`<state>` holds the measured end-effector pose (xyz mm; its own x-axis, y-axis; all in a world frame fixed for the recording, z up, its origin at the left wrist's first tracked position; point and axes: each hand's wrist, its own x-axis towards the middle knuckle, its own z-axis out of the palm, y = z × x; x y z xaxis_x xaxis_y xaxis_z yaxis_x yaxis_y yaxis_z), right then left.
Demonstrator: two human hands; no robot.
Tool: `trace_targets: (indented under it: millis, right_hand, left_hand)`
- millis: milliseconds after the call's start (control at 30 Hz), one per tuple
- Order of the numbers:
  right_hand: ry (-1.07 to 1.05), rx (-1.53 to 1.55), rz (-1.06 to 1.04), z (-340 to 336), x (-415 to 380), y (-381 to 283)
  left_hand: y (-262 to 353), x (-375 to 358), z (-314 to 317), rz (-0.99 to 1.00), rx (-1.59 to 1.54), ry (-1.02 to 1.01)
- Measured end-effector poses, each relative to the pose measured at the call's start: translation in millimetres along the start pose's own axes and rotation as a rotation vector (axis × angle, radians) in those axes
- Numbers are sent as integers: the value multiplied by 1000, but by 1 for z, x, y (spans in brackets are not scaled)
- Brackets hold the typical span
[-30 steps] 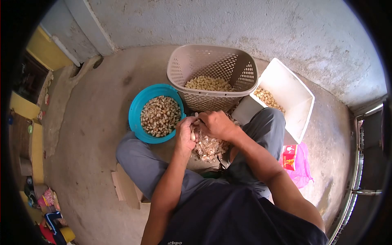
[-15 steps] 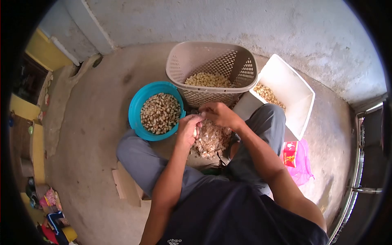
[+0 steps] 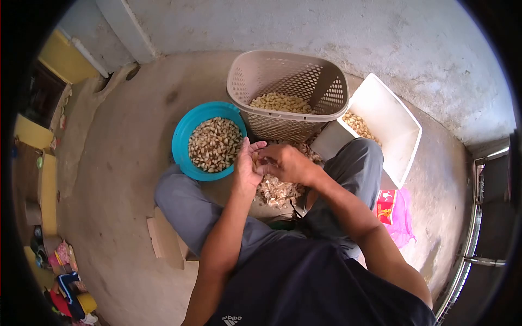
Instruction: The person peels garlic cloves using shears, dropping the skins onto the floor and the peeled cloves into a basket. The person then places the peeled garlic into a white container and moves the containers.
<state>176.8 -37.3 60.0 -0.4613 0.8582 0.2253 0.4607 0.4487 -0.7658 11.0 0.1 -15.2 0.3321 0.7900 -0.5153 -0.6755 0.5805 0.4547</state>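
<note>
Over a loose heap of thin, papery, pale brown skins (image 3: pixel 278 193), the left hand (image 3: pixel 247 167) and the right hand (image 3: pixel 291 163) work close together. Half a second ago, the left fingers were curled and met the right fingertips at a small pale piece. Now the left hand is opened out, with its fingers stretched up and apart, so its grip is wide. The right hand has its fingers bent in over the left palm. Something small shows between the two, but it is too blurry to name, and I cannot tell if the right grip holds it.

I count two hands, one heap of skins and three tubs. One is a round, bright blue plastic basin (image 3: pixel 181 133), just beside the left hand. One is a tall, tan plastic basket full of little holes (image 3: pixel 272 126), past the hands. One is a white, square-sided box (image 3: pixel 392 117), tipped over beside the right knee (image 3: pixel 365 155).

Each tub has garlic cloves in it, too many to count. The cloves in the basin (image 3: pixel 215 144) look plump and pointy, cream with brown bits. The cloves in the basket (image 3: pixel 280 102) are pale yellow and look bare. The cloves in the box (image 3: pixel 359 126) are yellow and tan, and lie together at the near end.
</note>
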Motion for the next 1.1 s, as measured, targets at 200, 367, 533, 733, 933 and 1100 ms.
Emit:
trace_targets:
  millis: [200,367,533,733,933,1100]
  right_hand:
    - [-146,124,94,1,8,24]
    - [-151,-10,-20,-5,3,9]
    - [-93,-129,-23,-6,-4,-10]
    - [-71,-230,46,8,1,-10]
    - [84,878,399,4,12,20]
    - [189,1016,462,-11,13,29]
  left_hand:
    - [-7,3,-5,-40,0,-54]
    - [-10,5,0,24,-28,-11]
    - [-5,-17,17,-12,-53,-49]
    - [-9,-15,10,-53,-89,-260]
    - [-2,-13,8,-97,-49,-256]
    - [2,-23,20,90,203,-53]
